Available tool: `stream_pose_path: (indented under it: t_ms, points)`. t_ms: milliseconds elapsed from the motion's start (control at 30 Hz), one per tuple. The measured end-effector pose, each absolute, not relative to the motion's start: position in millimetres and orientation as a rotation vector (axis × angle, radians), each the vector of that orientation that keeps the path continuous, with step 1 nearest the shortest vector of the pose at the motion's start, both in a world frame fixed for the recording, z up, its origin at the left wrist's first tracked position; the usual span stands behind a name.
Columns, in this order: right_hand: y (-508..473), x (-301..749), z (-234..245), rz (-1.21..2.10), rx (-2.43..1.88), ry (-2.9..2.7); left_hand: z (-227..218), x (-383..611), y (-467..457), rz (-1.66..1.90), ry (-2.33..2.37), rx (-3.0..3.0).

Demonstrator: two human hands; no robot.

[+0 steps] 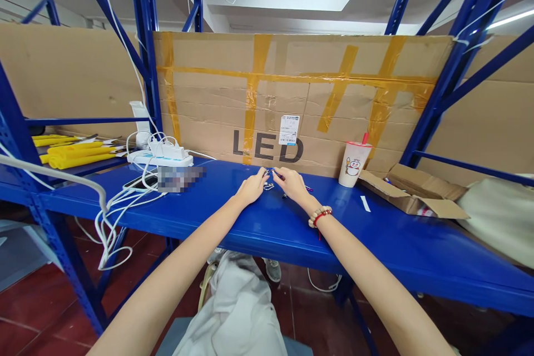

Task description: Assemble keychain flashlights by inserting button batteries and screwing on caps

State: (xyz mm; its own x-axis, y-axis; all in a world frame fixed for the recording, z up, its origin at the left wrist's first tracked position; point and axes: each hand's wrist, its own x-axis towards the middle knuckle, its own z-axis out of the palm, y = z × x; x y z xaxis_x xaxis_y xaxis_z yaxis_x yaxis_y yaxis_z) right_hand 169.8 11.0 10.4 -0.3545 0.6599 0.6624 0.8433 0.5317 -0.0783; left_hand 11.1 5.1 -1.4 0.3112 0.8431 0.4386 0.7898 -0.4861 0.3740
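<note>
Both my hands meet over the blue shelf top (225, 217), fingertips close together. My left hand (252, 186) pinches at a small dark item (269, 171), too small to name. From the other side my right hand (292, 182) closes its fingers on the same spot. Just under the fingers lies a small silver metal piece (268, 186), perhaps a clasp. A thin purple pen-like object (308, 189) shows partly behind my right hand. My right wrist wears a beaded bracelet (320, 216) and a red cord.
White power strips (167, 151) and tangled white cables (125, 200) sit at the left, near yellow-handled tools (79, 154). To the right stand a paper cup (354, 164) with a red straw, a paper strip (365, 203) and an open cardboard box (413, 192). A cardboard panel (208, 100) closes the back.
</note>
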Motion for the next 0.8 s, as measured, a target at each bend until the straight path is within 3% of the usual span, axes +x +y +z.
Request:
stream_pose_path:
  t_ms: [800]
  points:
    - [10.0, 168.8, 11.8, -0.322, -1.172, -2.091, -0.1, 13.5, 2.8, 0.911, 1.545, 2.507]
